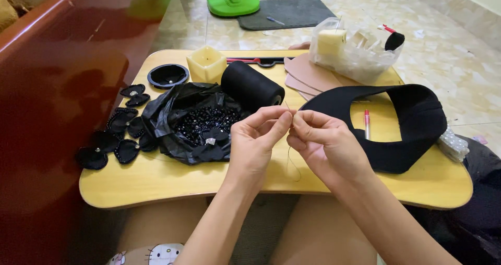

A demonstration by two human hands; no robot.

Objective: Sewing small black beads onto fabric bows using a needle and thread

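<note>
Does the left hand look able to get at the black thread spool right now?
Probably yes: the spool lies just beyond the left hand with nothing between them. But that hand is pinching thread together with the right hand, so it would have to let go first.

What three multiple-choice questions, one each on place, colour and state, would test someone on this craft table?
1. Where does the black thread spool lie?
A. behind the bag of beads
B. on the floor
C. inside the plastic box

2. What colour is the visor piece?
A. pink
B. black
C. green

3. How are the left hand and right hand placed?
A. flat on the table
B. fingertips pinched together on a thin thread
C. far apart

Answers: A, it lies on the table just beyond the bag; B, its fabric is black; B, thread hangs between the pinched fingertips.
</note>
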